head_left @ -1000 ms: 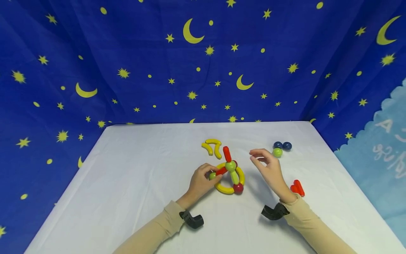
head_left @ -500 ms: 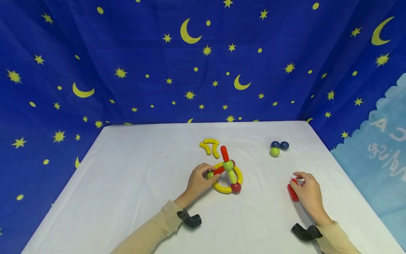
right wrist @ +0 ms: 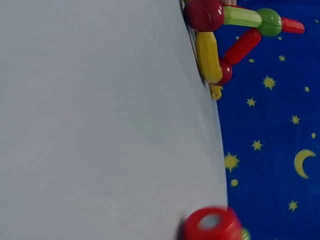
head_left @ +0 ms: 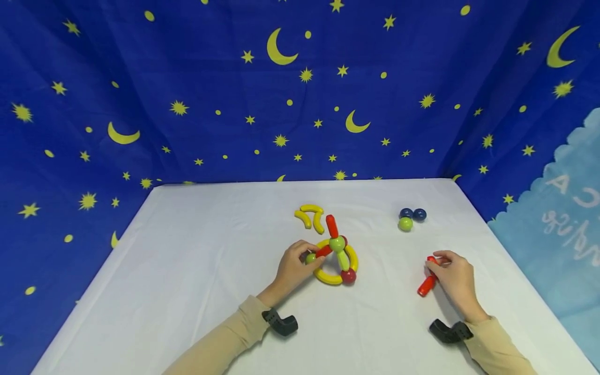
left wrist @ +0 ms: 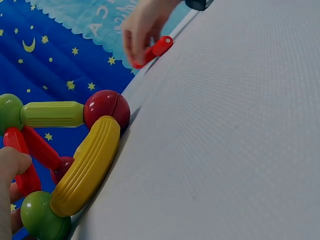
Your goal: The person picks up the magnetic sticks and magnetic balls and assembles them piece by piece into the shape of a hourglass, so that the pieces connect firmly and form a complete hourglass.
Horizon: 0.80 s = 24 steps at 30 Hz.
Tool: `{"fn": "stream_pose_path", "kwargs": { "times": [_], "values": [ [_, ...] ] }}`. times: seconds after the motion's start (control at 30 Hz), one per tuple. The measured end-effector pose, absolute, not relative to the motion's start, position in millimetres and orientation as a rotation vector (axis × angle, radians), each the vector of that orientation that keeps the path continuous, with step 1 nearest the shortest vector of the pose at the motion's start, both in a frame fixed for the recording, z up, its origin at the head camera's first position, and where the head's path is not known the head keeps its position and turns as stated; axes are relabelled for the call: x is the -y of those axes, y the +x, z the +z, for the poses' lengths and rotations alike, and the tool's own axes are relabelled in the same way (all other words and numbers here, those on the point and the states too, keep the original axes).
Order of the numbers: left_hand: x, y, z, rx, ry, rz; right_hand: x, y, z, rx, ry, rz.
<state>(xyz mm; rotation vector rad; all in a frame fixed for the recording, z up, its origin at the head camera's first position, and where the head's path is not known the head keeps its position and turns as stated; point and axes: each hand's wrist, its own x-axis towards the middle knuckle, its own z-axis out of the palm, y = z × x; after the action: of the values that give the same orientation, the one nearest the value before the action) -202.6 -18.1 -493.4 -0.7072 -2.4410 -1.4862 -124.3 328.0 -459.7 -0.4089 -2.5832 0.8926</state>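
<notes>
The ball-and-rod frame (head_left: 340, 255) stood on the counter (head_left: 211, 234), seemingly part-built, the left grip (head_left: 292, 266) pinching its red rod (head_left: 324, 251); the right grip (head_left: 455, 278) pinched a loose red stick (head_left: 430, 259). 3 yellow curves (head_left: 311, 208), 2 blue balls (head_left: 420, 214) and 1 green ball (head_left: 405, 224) lay unattached.

Bottom picture edges cut off both sleeves (head_left: 213, 341), and the near edge of the table (head_left: 140, 286) falls outside the head view. The left hand (head_left: 292, 266) (itself cropped in its wrist view) covers parts of a red bar (head_left: 324, 251) and a green ball (head_left: 311, 258). Toward the table's right edge, the right hand (head_left: 455, 278) partly hides the red rods (head_left: 425, 287); whether it pinches one or both cannot be told. The right wrist view shows a red end (right wrist: 224, 229) blurred and cropped.
</notes>
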Motion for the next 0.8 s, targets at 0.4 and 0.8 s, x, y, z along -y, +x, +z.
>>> {"fn": "stream_pose_path", "kwargs": {
  "times": [0.4,0.8],
  "values": [
    [21,-204,-493,2.460,-0.698,-1.499,-234,-166,-411,2.177,0.113,1.534],
    [18,-205,-494,2.478,-0.711,-1.511,-184,-170,-394,2.239,0.378,1.629]
  ]
}}
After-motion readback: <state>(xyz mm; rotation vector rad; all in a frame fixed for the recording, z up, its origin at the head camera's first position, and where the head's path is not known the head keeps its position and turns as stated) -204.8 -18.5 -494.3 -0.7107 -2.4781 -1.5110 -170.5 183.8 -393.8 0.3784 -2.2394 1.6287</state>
